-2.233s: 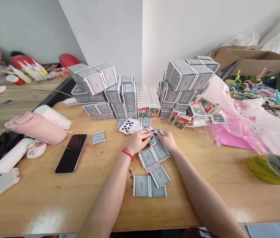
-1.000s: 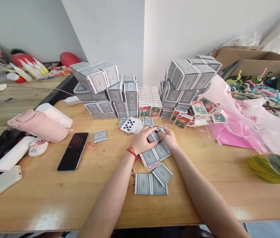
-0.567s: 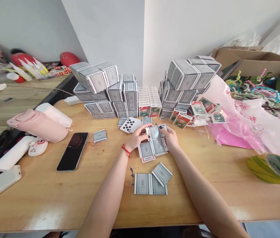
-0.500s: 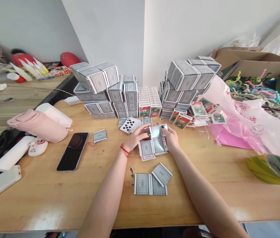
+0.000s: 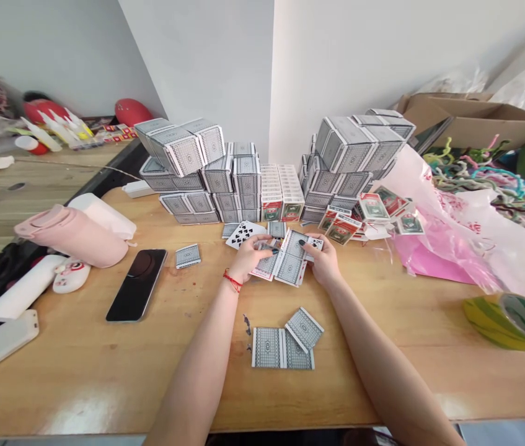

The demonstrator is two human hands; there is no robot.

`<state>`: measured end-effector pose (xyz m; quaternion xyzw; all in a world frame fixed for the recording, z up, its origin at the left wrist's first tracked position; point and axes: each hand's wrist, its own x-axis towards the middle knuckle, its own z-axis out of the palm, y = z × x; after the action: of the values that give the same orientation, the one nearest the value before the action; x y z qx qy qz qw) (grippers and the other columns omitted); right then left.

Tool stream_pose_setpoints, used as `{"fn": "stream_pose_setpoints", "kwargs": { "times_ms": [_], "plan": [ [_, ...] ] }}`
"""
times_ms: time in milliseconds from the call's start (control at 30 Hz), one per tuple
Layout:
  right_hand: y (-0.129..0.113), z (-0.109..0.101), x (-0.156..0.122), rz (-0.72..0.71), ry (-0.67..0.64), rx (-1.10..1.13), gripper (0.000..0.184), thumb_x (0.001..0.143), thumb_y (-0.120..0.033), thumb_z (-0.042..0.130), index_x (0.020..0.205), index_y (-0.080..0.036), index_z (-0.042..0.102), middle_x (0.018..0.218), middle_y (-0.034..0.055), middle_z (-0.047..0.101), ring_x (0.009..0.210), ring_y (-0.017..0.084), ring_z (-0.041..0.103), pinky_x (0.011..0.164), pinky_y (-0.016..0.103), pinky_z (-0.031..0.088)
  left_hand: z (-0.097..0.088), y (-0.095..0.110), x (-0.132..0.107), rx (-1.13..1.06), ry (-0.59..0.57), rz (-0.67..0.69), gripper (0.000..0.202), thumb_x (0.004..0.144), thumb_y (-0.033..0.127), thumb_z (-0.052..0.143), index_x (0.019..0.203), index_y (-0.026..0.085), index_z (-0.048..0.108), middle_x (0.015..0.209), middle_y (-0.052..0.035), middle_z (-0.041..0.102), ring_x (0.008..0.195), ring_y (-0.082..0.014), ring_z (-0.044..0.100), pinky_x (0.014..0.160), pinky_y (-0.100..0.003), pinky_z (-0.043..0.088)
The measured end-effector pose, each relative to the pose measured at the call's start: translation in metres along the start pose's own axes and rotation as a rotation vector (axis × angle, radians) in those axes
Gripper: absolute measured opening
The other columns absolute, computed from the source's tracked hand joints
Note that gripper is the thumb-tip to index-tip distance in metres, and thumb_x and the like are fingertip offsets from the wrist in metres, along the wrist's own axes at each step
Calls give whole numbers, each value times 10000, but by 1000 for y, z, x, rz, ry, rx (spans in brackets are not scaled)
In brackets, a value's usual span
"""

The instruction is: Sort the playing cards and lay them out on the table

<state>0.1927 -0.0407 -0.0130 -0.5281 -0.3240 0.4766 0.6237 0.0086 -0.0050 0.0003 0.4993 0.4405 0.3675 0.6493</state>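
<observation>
We hold the spread cards (image 5: pixel 291 265) above the worktop (image 5: pixel 383 279), fingers of our left hand (image 5: pixel 246 257) clamped on one side, our right hand (image 5: pixel 325 260) on the other. This piece looks half-assembled; three near cards (image 5: pixel 268 347) seem unjoined; apparently finished blocks (image 5: pixel 181 155) stand behind.

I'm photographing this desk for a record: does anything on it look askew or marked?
Yes, slightly. Nearest the front, one face-down playing card lies slanted over another. Left of them, dark marks stand out on the wooden tabletop. The left stack's top boxes sit turned against the row below.
</observation>
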Motion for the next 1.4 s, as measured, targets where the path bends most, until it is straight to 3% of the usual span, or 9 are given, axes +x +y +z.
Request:
{"fn": "stream_pose_setpoints", "kwargs": {
  "times_ms": [200,300,433,567,700,867,1067,1200,1400],
  "plan": [
    [1,1,2,94,77,165,326,557,-332,716,724,-232,454,650,-39,573,560,137,550,530,289,454,-9,14,-8,-307,-75,102,468,823,461,365,1165,184,525,1200,-90,559,1024,-216,565,779,-341,487],
    [3,4,1,98,82,205,330,557,-327,720,701,-228,439,637,-43,572,549,126,548,519,274,456,-1,13,-8,-256,-82,150,465,812,370,434,1261,250,407,1262,-56,514,1047,-204,552,782,-347,488],
    [1,5,-3,123,-106,112,328,551,-306,726,683,-216,440,568,-45,565,462,116,518,441,242,416,8,-2,2,-215,176,234,518,797,197,438,1291,232,285,1116,-59,598,949,-152,593,798,-326,477],
    [-4,5,-9,192,-356,27,334,566,-293,714,768,-209,463,612,-24,609,501,149,572,477,268,452,3,-9,10,-46,377,268,394,843,262,405,1230,226,341,1023,-44,619,899,-132,604,802,-307,468],
    [-6,6,-10,191,-416,-15,467,591,-304,696,953,-247,407,662,-44,616,514,153,583,486,272,463,6,-5,5,-30,287,279,405,845,364,435,1221,226,368,1048,-56,614,956,-159,587,831,-318,453],
    [0,3,-6,121,-364,29,431,651,-336,647,924,-270,319,606,-97,539,422,102,497,392,201,400,15,-3,-2,-61,126,279,580,816,327,490,1330,272,225,1263,-43,493,1128,-170,499,949,-330,386],
    [-5,5,-10,53,-396,-58,379,741,-330,570,1034,-288,333,700,-65,537,452,106,541,382,226,452,9,-7,1,219,197,308,549,793,237,502,1309,227,314,1324,-67,428,1229,-201,383,1057,-344,249],
    [-9,7,-15,71,-492,-194,302,795,-364,504,1040,-280,348,666,-61,521,350,106,505,254,211,383,13,-4,0,229,197,302,541,828,193,429,1336,229,249,1320,-72,427,1215,-190,397,1038,-351,281],
    [-7,7,-16,74,-483,-187,264,813,-370,490,989,-263,325,586,-88,486,316,90,475,243,192,378,18,-3,-2,226,215,343,529,841,161,393,1341,223,230,1361,-70,371,1256,-173,337,1074,-333,205]
  ]
}}
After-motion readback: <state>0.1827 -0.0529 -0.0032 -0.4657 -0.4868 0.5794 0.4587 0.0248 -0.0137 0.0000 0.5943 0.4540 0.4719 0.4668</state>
